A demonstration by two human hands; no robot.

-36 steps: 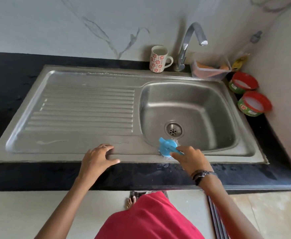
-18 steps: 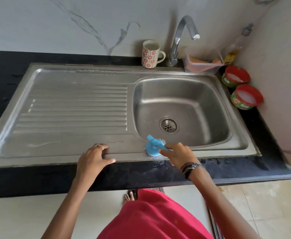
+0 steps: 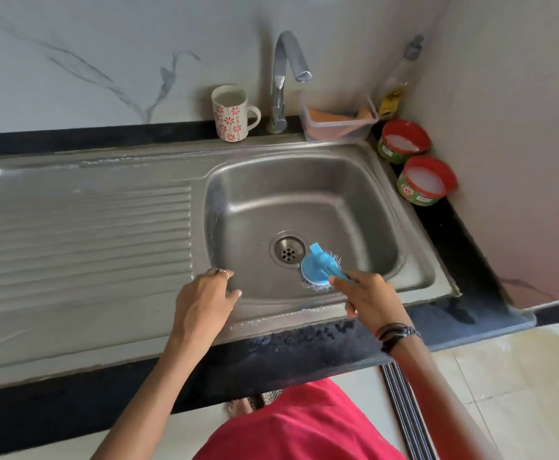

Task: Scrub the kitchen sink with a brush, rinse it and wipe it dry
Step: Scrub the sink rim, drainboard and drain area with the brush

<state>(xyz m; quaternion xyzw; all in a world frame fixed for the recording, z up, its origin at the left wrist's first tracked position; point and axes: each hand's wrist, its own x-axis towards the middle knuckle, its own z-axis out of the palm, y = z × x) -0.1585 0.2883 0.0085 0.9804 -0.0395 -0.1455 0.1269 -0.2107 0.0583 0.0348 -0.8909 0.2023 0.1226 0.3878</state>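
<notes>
right hand (image 3: 369,298) holding brush (image 3: 321,268), sink (image 3: 304,200)

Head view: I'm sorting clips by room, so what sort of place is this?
Most likely a home kitchen: a steel sink with a ribbed draining board, set in a black counter, a flowered mug beside the tap, and dish-soap tubs in the corner.

The sink (image 3: 304,180) is showing brushed stainless steel, dull-shiny, with a ribbed draining board (image 3: 85,227) and a brighter metal drain (image 3: 288,251). The tap (image 3: 283,78) is gleaming like polished chrome. The brush (image 3: 319,265) is looking like smooth blue plastic with wiry bristles. The mug (image 3: 231,114) is shining like glazed ceramic. The counter (image 3: 304,350) is looking like dark speckled stone, the wall (image 3: 105,54) like glossy marble.
</notes>
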